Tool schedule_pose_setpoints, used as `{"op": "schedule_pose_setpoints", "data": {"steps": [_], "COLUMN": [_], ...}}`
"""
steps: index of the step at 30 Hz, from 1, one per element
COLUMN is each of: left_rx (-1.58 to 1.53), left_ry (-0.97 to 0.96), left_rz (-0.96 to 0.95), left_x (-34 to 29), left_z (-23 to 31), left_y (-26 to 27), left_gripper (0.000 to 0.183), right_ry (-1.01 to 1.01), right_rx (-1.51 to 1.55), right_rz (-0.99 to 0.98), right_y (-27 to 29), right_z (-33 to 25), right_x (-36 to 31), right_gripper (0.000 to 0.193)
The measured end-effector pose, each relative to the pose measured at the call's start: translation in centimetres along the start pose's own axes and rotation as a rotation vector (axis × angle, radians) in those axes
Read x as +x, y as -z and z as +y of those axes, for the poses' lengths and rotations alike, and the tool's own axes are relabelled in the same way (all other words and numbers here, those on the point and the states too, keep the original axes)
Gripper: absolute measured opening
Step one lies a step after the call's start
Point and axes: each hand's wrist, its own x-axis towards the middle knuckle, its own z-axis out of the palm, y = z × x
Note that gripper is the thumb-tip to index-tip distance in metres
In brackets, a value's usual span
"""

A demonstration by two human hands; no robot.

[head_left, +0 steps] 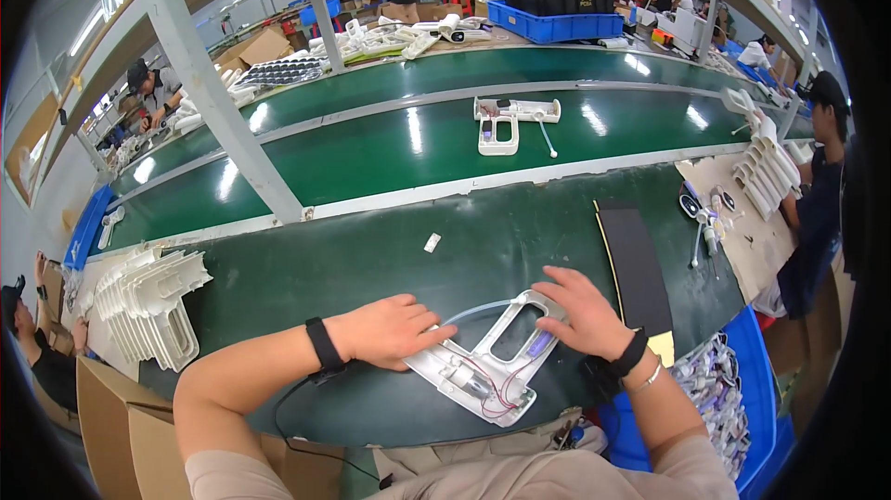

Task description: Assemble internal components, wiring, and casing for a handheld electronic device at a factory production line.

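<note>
A white plastic housing half [506, 361] with a looped handle lies tilted on the green work surface in front of me. Inside it sit a small silvery motor [467, 378], thin red wires [501, 400] and a purple-wrapped part [539, 344] in the handle. A pale translucent tube [483, 311] arches from the housing's left end to the handle's top. My left hand [390, 331] is closed on that left end, its fingers by the tube. My right hand [589, 314] grips the handle's upper right corner, thumb on the near side and fingers over the far side.
Stacked white housings [153, 310] stand at left. A small white piece [432, 242] and a dark foam strip [636, 263] lie on the surface. Another assembly [501, 124] sits on the green conveyor [371, 147]. At lower right is a blue bin [756, 379] of purple-wrapped parts. Co-workers flank both sides.
</note>
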Motion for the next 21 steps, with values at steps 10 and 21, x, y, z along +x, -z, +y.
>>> {"op": "schedule_pose_setpoints", "data": {"steps": [10, 21], "left_rx": [0.249, -0.308], "left_ry": [0.125, 0.862], "left_rz": [0.17, 0.286], "left_x": [0.7, -3.7], "left_z": [-3.8, 11.1], "left_y": [2.3, -2.2], "left_gripper": [0.051, 0.087], "right_ry": [-0.213, 0.013], "right_rx": [0.021, 0.224], "right_rz": [-0.153, -0.226], "right_y": [-1.7, -4.9], "right_z": [-2.2, -8.7], "right_x": [-2.0, -5.8], "right_gripper": [0.035, 0.032]}}
